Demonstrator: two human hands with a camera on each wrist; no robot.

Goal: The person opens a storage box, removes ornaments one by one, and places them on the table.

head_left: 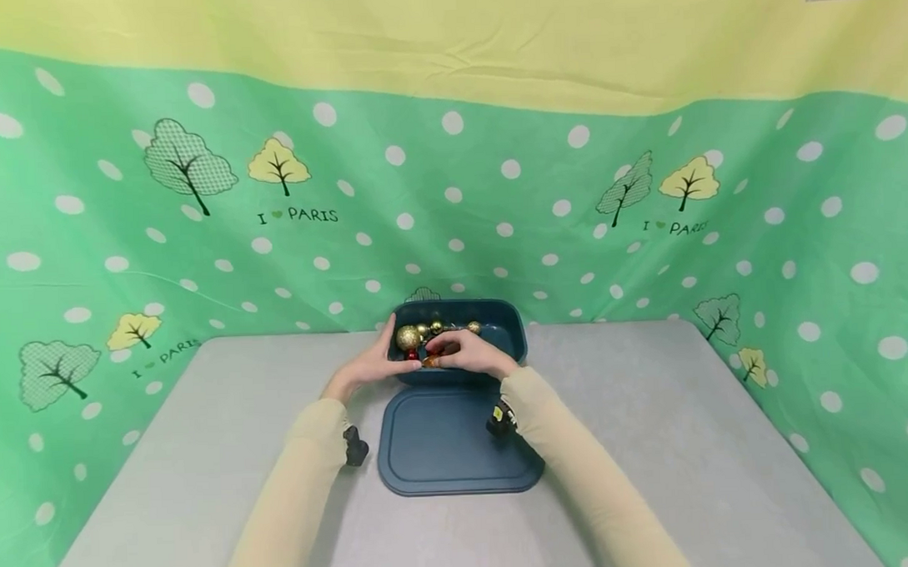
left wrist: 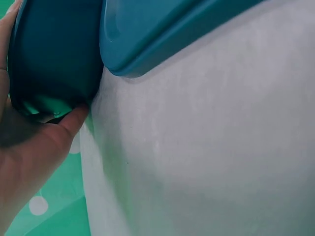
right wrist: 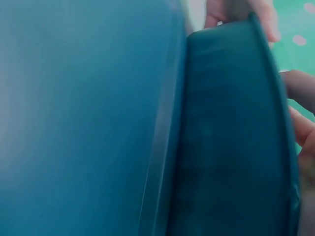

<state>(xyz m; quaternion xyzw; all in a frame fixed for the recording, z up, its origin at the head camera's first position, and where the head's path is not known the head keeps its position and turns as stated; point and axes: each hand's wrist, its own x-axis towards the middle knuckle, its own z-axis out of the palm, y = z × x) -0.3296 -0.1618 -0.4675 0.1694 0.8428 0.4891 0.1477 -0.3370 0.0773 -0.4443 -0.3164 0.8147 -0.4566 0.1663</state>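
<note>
In the head view a dark blue plastic box (head_left: pixel 510 336) stands at the back of the table. Gold glitter balls (head_left: pixel 407 338), smaller gold balls (head_left: pixel 436 327) and a red ball (head_left: pixel 411 354) lie toward its left end. My left hand (head_left: pixel 372 363) holds that end, thumb along the front and fingers at the side; the left wrist view shows the thumb (left wrist: pixel 75 119) against the box corner. With bent fingers, my right hand (head_left: pixel 467 352) reaches over the front rim among the balls. A small amber ornament (head_left: pixel 430 363) is at its fingertips; whether they pinch it is unclear.
The blue lid (head_left: pixel 459 442) lies flat on the grey table (head_left: pixel 640 444), directly in front of the box. A green dotted cloth (head_left: pixel 452 225) hangs close behind the box and along both sides of the table.
</note>
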